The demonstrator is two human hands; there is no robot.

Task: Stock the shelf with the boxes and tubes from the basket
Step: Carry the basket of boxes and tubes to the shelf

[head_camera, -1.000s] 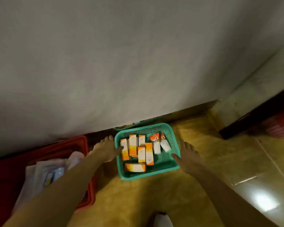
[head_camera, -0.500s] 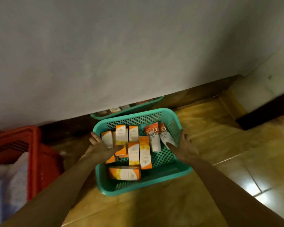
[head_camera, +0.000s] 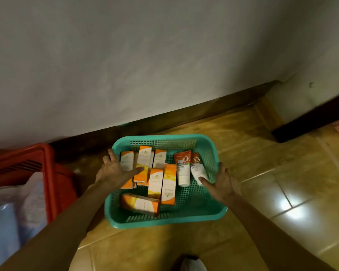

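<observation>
Teal basket [head_camera: 211,214] on floor, six o'clock. Cartons [head_camera: 155,183], tubes [head_camera: 183,171] inside: judged light, loose, apt to slide. I gripped side rims: left hand [head_camera: 114,171], right hand [head_camera: 222,180], thumbs inside.

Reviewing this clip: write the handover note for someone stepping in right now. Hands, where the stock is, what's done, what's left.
Left hand: grips the left rim of the teal plastic mesh basket, thumb over the boxes.
Right hand: grips the right rim, thumb inside by the tubes.
Stock: orange-and-white cardboard boxes and two white tubes with red tops all lie in the basket, over the tan tiled floor.
Done: nothing shelved.
Left: everything; no shelf in view.
</observation>
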